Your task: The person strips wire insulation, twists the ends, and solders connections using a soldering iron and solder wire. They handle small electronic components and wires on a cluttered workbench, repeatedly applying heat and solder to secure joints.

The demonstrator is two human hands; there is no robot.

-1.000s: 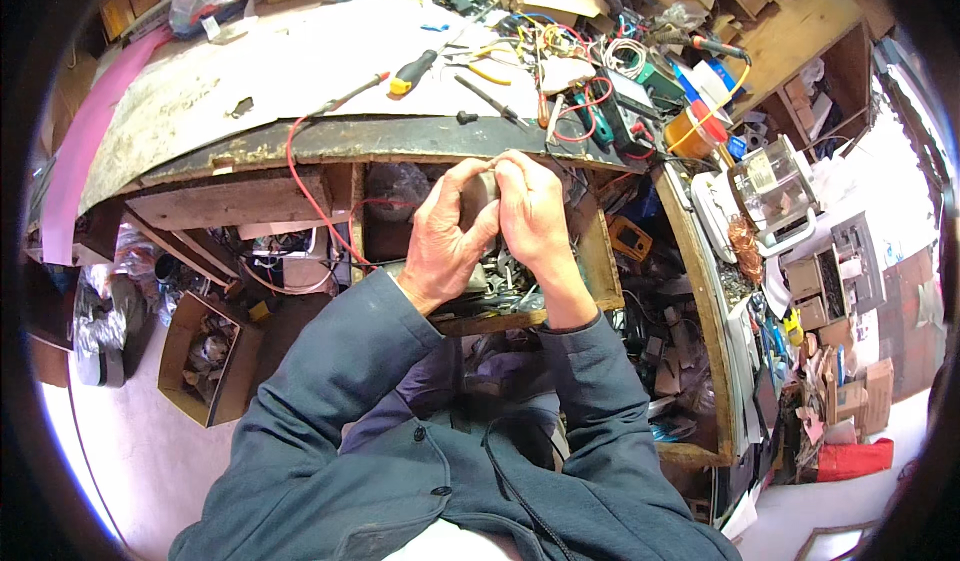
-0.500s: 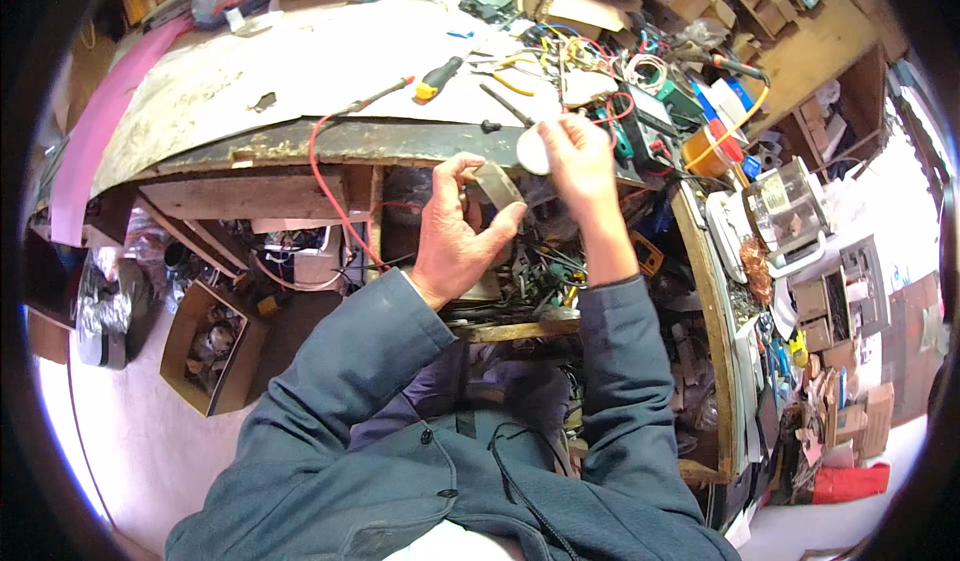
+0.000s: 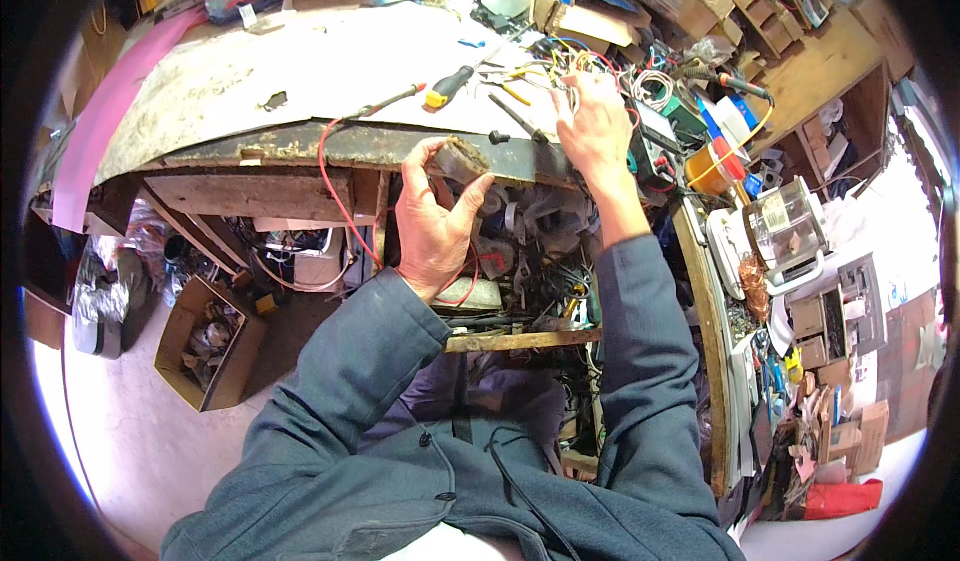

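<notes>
Between the thumb and fingers of my left hand (image 3: pixel 440 206) is a short, round, grey-brown tub-like piece (image 3: pixel 463 161), tilted, its rough brownish top facing up. It is held just off the bench's front edge. My right hand (image 3: pixel 597 126) reaches over the bench with its thumb apart from its bent fingers, beside a tangle of thin wires; I see nothing in its grip. Left of that hand lie a dark pen-like tool (image 3: pixel 516 117), a small black piece (image 3: pixel 498 138) and a yellow-and-black screwdriver (image 3: pixel 449 89). A red-tipped probe (image 3: pixel 400 96) on a red lead rests farther left.
Below the bench edge (image 3: pixel 290 148) is an open drawer (image 3: pixel 525 340) full of wires and parts. Right of my right hand stand a black meter-like box (image 3: pixel 655 146) and an orange jar (image 3: pixel 703 169). A cardboard box (image 3: pixel 205 351) sits on the floor at left.
My right hand has moved up and away over the bench, and the white disc it held no longer shows. My left hand has shifted slightly left and turned the round piece's top upward.
</notes>
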